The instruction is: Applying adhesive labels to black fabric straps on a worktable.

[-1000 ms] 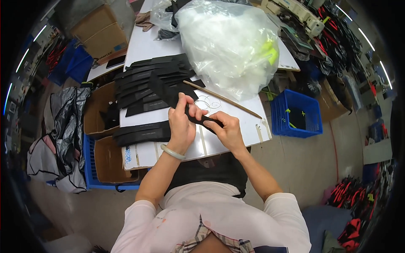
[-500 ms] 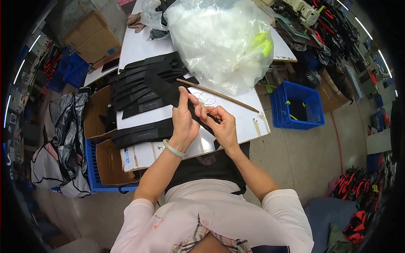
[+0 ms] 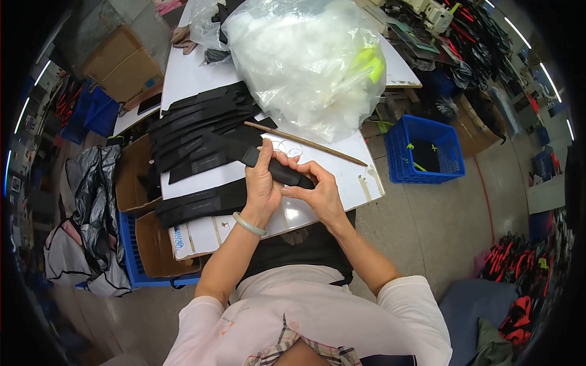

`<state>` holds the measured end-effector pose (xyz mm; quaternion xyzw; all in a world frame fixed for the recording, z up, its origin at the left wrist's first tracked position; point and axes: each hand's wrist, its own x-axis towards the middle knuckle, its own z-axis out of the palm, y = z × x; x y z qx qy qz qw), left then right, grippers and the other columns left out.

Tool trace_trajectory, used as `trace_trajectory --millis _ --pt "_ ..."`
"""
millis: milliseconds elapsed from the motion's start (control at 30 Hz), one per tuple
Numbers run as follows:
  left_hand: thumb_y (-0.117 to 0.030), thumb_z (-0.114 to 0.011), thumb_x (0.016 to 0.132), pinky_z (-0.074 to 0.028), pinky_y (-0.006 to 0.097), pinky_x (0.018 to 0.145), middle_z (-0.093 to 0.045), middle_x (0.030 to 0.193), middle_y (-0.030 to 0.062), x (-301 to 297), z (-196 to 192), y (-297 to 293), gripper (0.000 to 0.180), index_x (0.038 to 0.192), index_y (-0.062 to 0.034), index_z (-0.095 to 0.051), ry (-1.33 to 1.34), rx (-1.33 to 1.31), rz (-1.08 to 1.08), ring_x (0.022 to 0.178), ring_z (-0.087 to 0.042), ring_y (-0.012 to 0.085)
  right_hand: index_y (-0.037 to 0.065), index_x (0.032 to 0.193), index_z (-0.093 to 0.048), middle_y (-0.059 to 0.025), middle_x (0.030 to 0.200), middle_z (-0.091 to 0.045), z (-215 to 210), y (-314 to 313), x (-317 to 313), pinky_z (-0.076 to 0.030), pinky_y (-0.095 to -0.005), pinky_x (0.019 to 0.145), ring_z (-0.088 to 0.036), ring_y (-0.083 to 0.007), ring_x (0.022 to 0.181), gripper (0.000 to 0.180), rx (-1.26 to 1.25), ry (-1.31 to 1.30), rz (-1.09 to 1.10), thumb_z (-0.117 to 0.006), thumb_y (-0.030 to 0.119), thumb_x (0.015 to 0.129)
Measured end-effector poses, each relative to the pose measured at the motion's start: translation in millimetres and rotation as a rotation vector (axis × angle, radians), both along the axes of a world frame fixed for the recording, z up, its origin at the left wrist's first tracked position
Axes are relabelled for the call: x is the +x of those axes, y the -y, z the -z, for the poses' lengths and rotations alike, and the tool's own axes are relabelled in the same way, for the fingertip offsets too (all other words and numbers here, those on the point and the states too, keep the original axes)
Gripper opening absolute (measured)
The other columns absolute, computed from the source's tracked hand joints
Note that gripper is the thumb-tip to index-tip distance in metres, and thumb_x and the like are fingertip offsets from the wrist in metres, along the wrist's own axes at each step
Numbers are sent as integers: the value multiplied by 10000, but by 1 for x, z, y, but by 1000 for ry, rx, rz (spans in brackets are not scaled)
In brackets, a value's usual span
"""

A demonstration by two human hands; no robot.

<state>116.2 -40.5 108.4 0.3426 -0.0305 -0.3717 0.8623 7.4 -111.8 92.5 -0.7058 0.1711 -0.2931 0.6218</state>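
Note:
Above the front of the white table (image 3: 296, 210), my left hand (image 3: 261, 186) is wrapped round a black fabric strap piece (image 3: 284, 173), thumb pointing away from me. The fingers of my right hand (image 3: 320, 198) pinch the piece's right end. Its far end runs left toward a fanned pile of black fabric strips (image 3: 198, 116). Nearer me on the left lies another stack of black strips (image 3: 201, 203). A thin wooden stick (image 3: 311, 145) lies slantwise just beyond my hands, beside a loop of thin cord (image 3: 289, 146).
A large clear bag of white stuffing (image 3: 299, 67) covers the table's far part. Open cardboard boxes (image 3: 152, 235) stand in a blue crate against the left edge. To the right, a blue basket (image 3: 421, 177) stands on the floor. Silver-grey covers (image 3: 91, 213) hang at far left.
The black strap piece has turned so that its broad side shows, and it looks fuller between my hands. My right thumb has shifted nearer my left palm.

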Motion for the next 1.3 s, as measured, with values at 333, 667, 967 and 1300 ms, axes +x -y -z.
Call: trace_trajectory --millis 333,667,967,1300 --pt "-439 -734 814 -568 387 589 -463 501 25 31 -2 -6 465 609 -126 -458 59 277 -235 390 -494 162 -29 860 -707 -74 779 -681 -1 42 21 -462 -228 675 -599 -82 740 181 -29 -310 107 -701 148 827" --pt "-353 -702 868 -556 411 605 -454 508 20 15 -4 -25 339 760 -97 -508 -91 284 -122 397 -492 169 -52 840 -685 -178 800 -692 62 107 113 -503 -398 721 -660 -327 753 244 -70 -244 691 -741 145 705" --pt "-146 -702 854 -561 324 568 -534 664 27 2 10 -9 216 954 12 -592 40 279 141 467 -511 107 -26 849 -692 -19 729 -649 25 82 27 -429 -239 523 -543 -88 571 108 348 -70 258 -712 61 789" --pt "-119 -680 863 -559 329 563 -529 665 33 -1 24 -17 181 946 11 -586 -34 319 24 465 -505 111 12 780 -639 -167 839 -640 72 120 119 -467 -450 704 -615 -363 796 135 -436 -184 749 -689 137 768"
